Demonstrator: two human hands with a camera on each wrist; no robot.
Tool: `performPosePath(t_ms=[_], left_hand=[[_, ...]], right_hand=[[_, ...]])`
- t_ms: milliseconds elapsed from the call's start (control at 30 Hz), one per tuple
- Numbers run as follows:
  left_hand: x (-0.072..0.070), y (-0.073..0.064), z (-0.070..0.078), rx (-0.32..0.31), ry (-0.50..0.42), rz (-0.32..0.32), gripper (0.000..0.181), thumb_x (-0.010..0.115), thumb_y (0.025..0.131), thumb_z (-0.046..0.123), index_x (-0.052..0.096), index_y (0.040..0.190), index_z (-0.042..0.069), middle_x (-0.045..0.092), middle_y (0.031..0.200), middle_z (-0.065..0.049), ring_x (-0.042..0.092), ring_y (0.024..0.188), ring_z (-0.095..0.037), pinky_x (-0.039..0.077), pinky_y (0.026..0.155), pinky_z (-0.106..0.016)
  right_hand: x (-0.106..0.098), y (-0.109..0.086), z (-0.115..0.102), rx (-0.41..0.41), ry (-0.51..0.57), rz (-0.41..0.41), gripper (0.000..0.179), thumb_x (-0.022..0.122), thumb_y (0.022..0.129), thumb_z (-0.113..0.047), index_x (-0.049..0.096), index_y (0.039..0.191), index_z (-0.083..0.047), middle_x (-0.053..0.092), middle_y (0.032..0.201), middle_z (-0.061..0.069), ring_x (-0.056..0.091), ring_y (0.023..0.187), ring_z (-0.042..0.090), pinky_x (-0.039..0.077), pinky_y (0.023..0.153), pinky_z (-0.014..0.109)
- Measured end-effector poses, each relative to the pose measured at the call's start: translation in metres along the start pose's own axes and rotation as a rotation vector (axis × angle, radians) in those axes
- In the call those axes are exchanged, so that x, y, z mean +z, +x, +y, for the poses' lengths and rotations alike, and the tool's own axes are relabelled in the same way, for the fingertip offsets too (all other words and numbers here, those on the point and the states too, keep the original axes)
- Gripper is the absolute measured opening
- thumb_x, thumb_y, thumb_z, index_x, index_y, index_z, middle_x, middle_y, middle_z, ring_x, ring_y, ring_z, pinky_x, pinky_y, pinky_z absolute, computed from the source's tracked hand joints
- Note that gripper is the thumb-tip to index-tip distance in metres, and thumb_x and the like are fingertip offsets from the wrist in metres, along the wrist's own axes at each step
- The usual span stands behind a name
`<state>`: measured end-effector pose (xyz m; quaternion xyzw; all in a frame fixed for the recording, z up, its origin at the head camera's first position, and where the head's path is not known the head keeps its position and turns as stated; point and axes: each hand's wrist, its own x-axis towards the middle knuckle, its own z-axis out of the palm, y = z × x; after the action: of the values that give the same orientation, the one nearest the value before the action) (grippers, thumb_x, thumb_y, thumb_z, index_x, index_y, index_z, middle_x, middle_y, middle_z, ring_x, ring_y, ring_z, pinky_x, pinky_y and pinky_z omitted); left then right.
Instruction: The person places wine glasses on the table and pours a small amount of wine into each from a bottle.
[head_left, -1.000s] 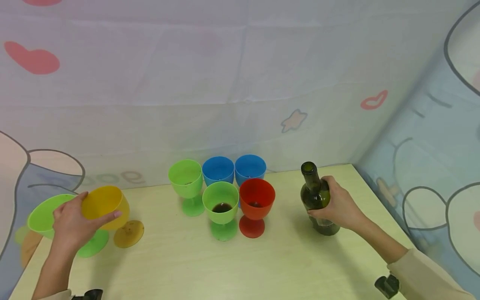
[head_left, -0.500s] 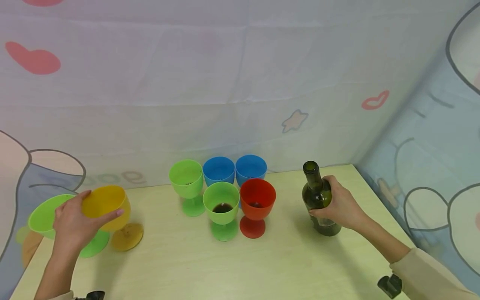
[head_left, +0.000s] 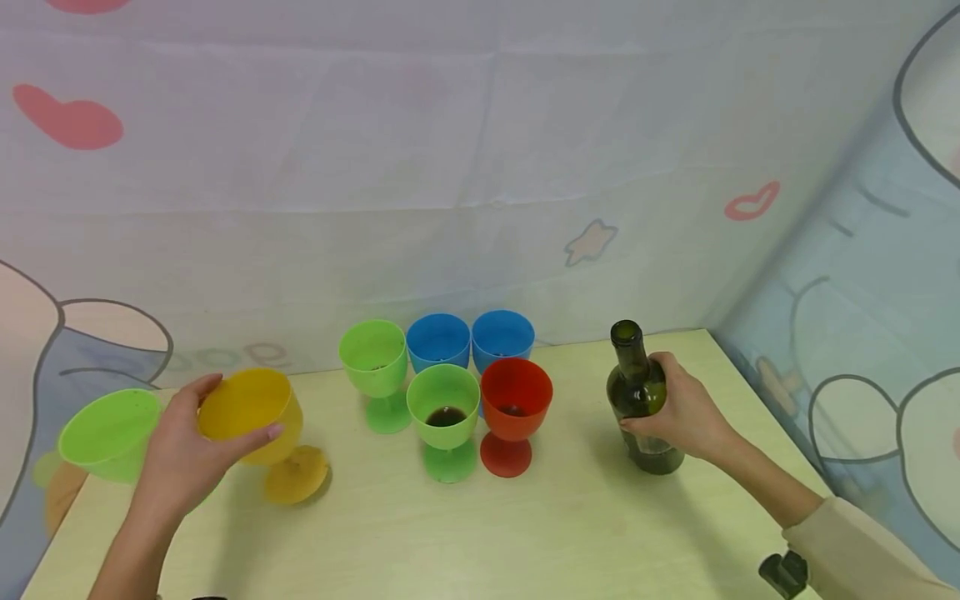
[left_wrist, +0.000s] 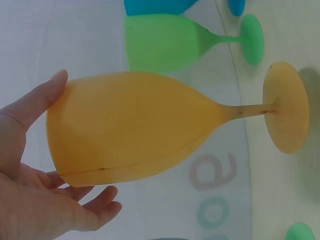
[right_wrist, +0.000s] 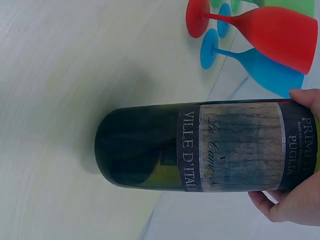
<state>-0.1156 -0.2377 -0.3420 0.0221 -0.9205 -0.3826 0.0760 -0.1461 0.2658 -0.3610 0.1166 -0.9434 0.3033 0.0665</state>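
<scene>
My left hand (head_left: 180,458) holds a yellow plastic goblet (head_left: 281,437) by the rim, thumb on the near side and fingers round the far side. The goblet leans slightly, and in the left wrist view its foot casts a shadow on the table beside it. At the table's right, my right hand (head_left: 682,412) grips a dark green wine bottle (head_left: 637,396) around its upper body. Uncorked and nearly upright, the bottle shows its label (right_wrist: 240,147) and some dark liquid inside in the right wrist view.
A green goblet (head_left: 105,437) stands at far left, partly behind my left hand. Mid-table stand two blue goblets (head_left: 438,337), a green goblet (head_left: 372,375) beside them, and a green (head_left: 442,383) and a red goblet (head_left: 517,417) in front, both with dark liquid. Behind hangs a printed cloth (head_left: 450,167).
My left hand has carried the yellow goblet to the right, away from the far-left green goblet. My right hand and the bottle have barely shifted.
</scene>
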Motion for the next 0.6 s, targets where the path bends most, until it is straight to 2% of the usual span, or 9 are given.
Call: performPosePath(t_ms=[233, 533, 600], left_hand=[[0.01, -0.012, 0.017, 0.023, -0.076, -0.067, 0.095, 0.075, 0.075, 0.033, 0.018, 0.141, -0.004, 0.029, 0.138, -0.029, 0.033, 0.118, -0.044, 0.031, 0.092, -0.059], [0.031, -0.031, 0.034, 0.068, -0.202, -0.061, 0.09, 0.078, 0.072, 0.025, 0.023, 0.14, 0.001, 0.035, 0.136, -0.02, 0.034, 0.121, -0.035, 0.028, 0.097, -0.057], [0.036, -0.035, 0.038, 0.073, -0.208, -0.07, 0.089, 0.079, 0.071, 0.026, 0.025, 0.139, 0.003, 0.036, 0.135, -0.017, 0.037, 0.118, -0.033, 0.031, 0.099, -0.051]], right_hand=[[0.0, -0.002, 0.002, 0.007, -0.003, 0.007, 0.076, 0.081, 0.064, -0.014, 0.034, 0.119, 0.01, 0.053, 0.105, 0.027, 0.057, 0.091, 0.04, 0.048, 0.073, 0.052], [0.0, -0.006, -0.006, -0.026, -0.004, 0.021, 0.073, 0.082, 0.062, -0.01, 0.036, 0.116, 0.01, 0.054, 0.102, 0.025, 0.057, 0.089, 0.039, 0.048, 0.073, 0.051], [0.0, -0.007, -0.008, -0.037, -0.019, 0.023, 0.074, 0.082, 0.061, -0.01, 0.037, 0.115, 0.01, 0.054, 0.101, 0.024, 0.058, 0.087, 0.038, 0.049, 0.071, 0.05]])
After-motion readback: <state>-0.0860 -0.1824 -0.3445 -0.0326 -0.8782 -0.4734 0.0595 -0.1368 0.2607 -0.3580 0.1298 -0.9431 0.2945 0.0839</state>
